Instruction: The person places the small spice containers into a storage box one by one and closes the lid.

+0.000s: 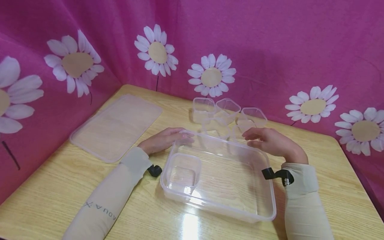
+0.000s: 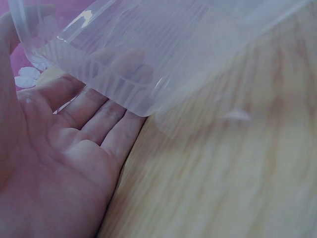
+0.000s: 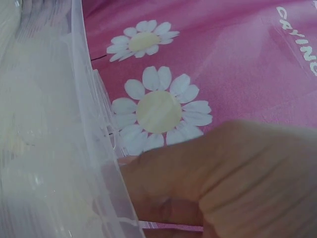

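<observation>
A large clear plastic container (image 1: 222,213) stands without its cover on the table. Inside its left end sits a small clear square cup (image 1: 196,160). My left hand (image 1: 163,140) is at the container's back left corner; the left wrist view shows its fingers (image 2: 111,116) extended against the outer wall, palm showing. Beyond the back right corner my right hand (image 1: 270,141) hovers with bent, parted fingers beside a small clear cup (image 1: 235,131). The container wall hides its fingertips in the right wrist view, and no grip is visible.
Several more clear cups stand grouped behind the container, among them a square one (image 1: 204,115) and an angular one (image 1: 253,111). A flat translucent lid (image 1: 117,126) lies at the table's left. Pink flowered cloth (image 1: 258,40) hangs along the back and left edges.
</observation>
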`<state>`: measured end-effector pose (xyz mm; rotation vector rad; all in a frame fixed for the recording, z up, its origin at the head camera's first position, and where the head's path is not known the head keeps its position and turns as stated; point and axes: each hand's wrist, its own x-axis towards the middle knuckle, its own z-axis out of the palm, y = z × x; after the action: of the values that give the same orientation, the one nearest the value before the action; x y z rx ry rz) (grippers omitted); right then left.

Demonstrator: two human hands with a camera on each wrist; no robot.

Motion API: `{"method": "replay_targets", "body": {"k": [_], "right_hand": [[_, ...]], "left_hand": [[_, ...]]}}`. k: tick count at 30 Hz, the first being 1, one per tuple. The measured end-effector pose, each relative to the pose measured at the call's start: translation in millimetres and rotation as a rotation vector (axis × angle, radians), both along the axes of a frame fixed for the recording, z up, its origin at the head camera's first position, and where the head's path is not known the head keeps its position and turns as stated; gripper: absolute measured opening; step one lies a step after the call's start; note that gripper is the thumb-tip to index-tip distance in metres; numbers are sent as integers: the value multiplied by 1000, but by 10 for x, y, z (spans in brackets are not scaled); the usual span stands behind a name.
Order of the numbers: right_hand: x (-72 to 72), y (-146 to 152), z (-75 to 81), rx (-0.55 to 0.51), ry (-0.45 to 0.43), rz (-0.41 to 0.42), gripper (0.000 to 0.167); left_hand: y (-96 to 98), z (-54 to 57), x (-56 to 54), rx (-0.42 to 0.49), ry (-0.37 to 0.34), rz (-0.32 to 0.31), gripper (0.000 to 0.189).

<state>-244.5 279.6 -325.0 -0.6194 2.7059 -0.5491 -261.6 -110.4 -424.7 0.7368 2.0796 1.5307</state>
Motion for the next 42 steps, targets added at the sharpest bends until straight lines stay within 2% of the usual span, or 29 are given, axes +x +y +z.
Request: {"method": "replay_targets", "body": {"k": [10,15,20,25,34,42], "right_hand": [[-24,10,14,-1,42,15,39],[-29,9,-16,44,67,10,38],[-36,-17,-54,48,69,-16,36],[-58,-25,-84,51,97,0,34],[-82,-43,-118,53,106,23,30],[-81,-79,-137,60,91,8,30]], "left_hand": [[-10,4,4,52,-24,-24,46],[-7,0,5,38,-11,-23,46],[3,1,8,26,-22,-16,44],[7,2,2,34,-28,-20,44],[5,13,4,32,-35,-9,44],[5,-3,8,42,-44,-16,45]]}}
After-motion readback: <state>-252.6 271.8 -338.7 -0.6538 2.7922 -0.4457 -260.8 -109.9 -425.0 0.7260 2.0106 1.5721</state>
